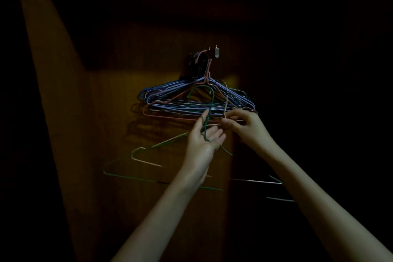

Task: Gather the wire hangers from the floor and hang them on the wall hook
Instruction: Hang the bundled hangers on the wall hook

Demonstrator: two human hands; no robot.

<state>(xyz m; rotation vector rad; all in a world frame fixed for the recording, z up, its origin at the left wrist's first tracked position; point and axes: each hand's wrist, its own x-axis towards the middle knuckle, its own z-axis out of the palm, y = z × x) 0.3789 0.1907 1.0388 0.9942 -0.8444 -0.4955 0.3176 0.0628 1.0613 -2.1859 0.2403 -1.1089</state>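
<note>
Green-coated wire forms the hanger (pixel 209 100) in hand; its hook curves up in front of the bundle of hung hangers (pixel 191 102), which sits on the wall hook (pixel 216 51) against the wooden panel (pixel 106 134). The left hand (pixel 204 140) carries the green neck across a loosely opened palm, fingers (pixel 203 118) nearly straight. The right hand (pixel 244 125) pinches a pale hanger neck (pixel 225 110) between thumb and forefinger. Further hangers (pixel 136 155) hang below the hands. Separate the two necks first, lift one hook clear of the bundle, then seat it fully over the wall hook. Dim light hides finer detail.
</note>
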